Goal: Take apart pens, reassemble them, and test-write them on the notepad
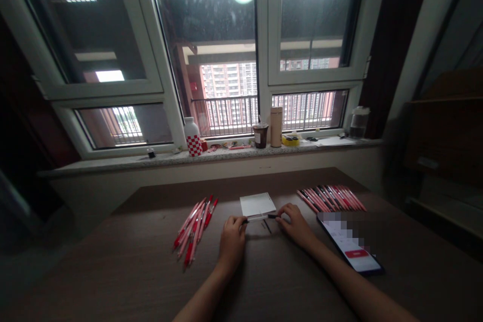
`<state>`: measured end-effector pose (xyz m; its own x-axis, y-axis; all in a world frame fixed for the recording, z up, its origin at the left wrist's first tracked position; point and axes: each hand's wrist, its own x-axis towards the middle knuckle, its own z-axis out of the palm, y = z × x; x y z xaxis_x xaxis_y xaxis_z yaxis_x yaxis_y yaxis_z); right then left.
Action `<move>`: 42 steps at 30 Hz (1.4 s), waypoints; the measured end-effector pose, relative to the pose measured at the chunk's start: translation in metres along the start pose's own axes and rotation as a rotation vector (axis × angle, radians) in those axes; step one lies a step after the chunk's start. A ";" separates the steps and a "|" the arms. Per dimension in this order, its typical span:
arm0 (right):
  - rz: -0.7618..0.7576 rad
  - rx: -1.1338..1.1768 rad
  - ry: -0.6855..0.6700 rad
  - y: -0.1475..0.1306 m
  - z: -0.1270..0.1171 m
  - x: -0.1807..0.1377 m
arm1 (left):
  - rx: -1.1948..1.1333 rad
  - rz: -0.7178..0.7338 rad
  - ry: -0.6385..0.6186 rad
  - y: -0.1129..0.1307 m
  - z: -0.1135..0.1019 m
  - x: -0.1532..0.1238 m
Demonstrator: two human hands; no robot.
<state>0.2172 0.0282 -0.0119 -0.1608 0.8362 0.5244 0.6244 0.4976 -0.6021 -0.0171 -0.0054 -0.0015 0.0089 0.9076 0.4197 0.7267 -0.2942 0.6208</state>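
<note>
Between my two hands lies a clear-barrelled pen with dark ends, held level just above the table. My left hand pinches its left end. The fingers of my right hand are closed on the black right end, which looks like a cap or grip. Just behind the pen is a white sheet of paper. A thin dark stick-like piece lies on the table below the pen, near my right fingertips.
Loose red and pink pens lie heaped on the left. A tidy row of pens is at the right, with a tablet in front of it. Cup, flask and checked bottle stand on the windowsill.
</note>
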 end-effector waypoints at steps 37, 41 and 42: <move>-0.063 0.068 -0.095 -0.020 -0.004 -0.003 | 0.112 0.121 -0.066 0.009 -0.004 -0.002; -0.080 0.084 -0.105 -0.020 -0.004 -0.003 | 0.095 0.128 -0.060 0.011 -0.005 -0.002; -0.083 0.088 -0.107 -0.020 -0.004 -0.003 | 0.092 0.131 -0.063 0.012 -0.005 -0.002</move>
<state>0.2086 0.0150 0.0012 -0.2926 0.8087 0.5103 0.5366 0.5806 -0.6124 -0.0121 -0.0122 0.0089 0.1489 0.8810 0.4491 0.7765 -0.3853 0.4986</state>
